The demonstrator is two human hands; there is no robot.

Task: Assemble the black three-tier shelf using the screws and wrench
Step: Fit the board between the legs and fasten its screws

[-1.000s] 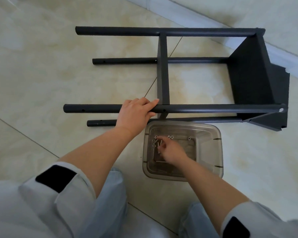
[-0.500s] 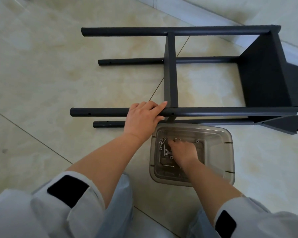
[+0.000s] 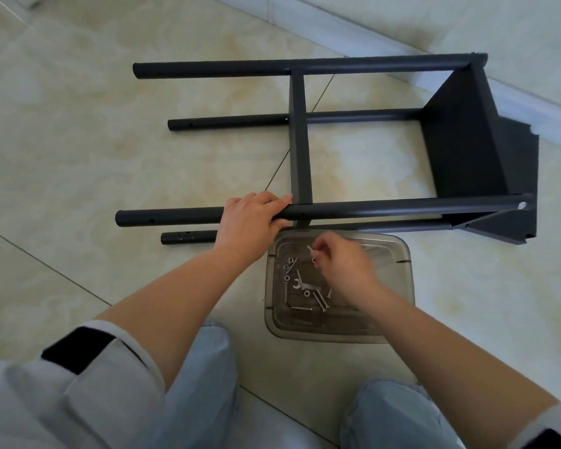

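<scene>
The black shelf frame lies on its side on the tiled floor, with one shelf panel fixed at its right end and a narrow one in the middle. My left hand grips the near upper leg tube, just left of the middle shelf. Over the clear plastic box, my right hand is lifted and pinches a silver screw between its fingertips. Several loose screws and a small flat wrench lie in the box.
A white baseboard and wall run along the back right, close to the frame's right end. My knees in light jeans are at the bottom, either side of the box. Bare floor tiles stretch to the left.
My right hand has come up out of the box with a screw pinched in its fingers. My left hand stays on the leg tube. The camera has shifted a little.
</scene>
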